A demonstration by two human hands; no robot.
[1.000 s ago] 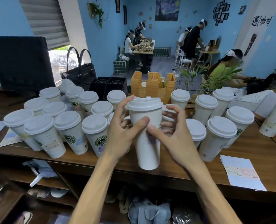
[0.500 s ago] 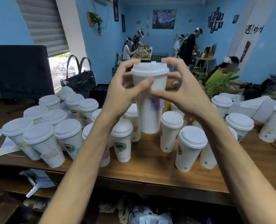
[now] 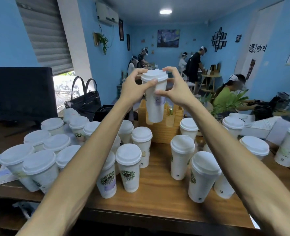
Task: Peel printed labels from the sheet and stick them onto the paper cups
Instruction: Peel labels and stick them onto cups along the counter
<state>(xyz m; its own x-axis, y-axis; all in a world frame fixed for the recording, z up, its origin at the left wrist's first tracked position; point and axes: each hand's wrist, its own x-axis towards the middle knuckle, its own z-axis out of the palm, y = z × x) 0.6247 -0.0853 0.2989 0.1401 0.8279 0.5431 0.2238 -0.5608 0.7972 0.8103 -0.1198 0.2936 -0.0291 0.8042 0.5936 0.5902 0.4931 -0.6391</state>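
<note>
I hold a tall white lidded paper cup (image 3: pixel 155 106) up in the air with both arms stretched forward, over the back of the table. My left hand (image 3: pixel 134 89) grips its lid and upper wall from the left. My right hand (image 3: pixel 175 90) grips it from the right, thumb pressing on a small pale label (image 3: pixel 158 101) stuck on the cup's front. Several more lidded cups (image 3: pixel 129 169) stand on the wooden table (image 3: pixel 158 198) below. No label sheet shows near my hands.
A wooden organiser box (image 3: pixel 164 132) stands behind the cups under the held cup. A dark monitor (image 3: pixel 21 92) and black handbag (image 3: pixel 84 99) sit at the back left. Papers (image 3: pixel 3 176) lie at the left edge. People work at tables in the blue room beyond.
Both hands have lifted the cup from just above the table's front edge and carried it up and away from me, arms now extended. My view has tilted upward.
</note>
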